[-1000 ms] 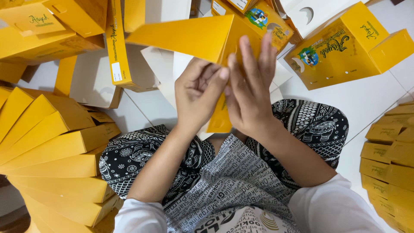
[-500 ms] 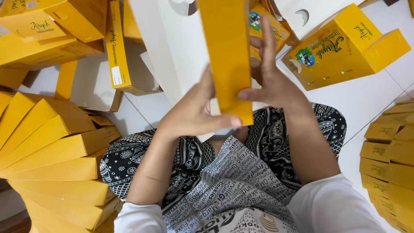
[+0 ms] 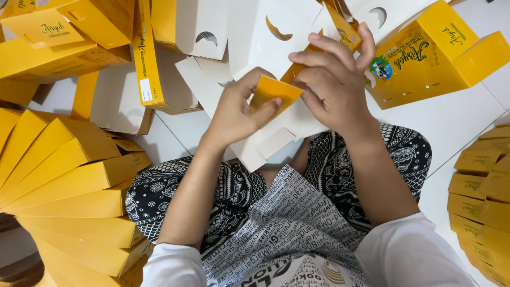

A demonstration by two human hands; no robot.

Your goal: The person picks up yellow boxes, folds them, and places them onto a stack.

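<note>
I sit cross-legged on a white tiled floor and hold a flat cardboard box blank point(image 3: 265, 48), white on the inside and yellow on the outside, up in front of me. My left hand point(image 3: 236, 109) pinches a small yellow flap point(image 3: 272, 91) of it between thumb and fingers. My right hand point(image 3: 334, 79) grips the same blank from the right, fingers spread over its edge beside the flap. The blank's white side faces me, with crescent cut-outs near its top.
Folded yellow boxes fan out in a stack at the left point(image 3: 64, 180) and another stack at the right edge point(image 3: 483, 191). An assembled yellow box point(image 3: 430, 53) lies at the upper right. More open blanks and boxes point(image 3: 106, 32) lie at the upper left.
The blank has been turned from its yellow side to its white inside facing me, and my hands have shifted to pinch a small flap.
</note>
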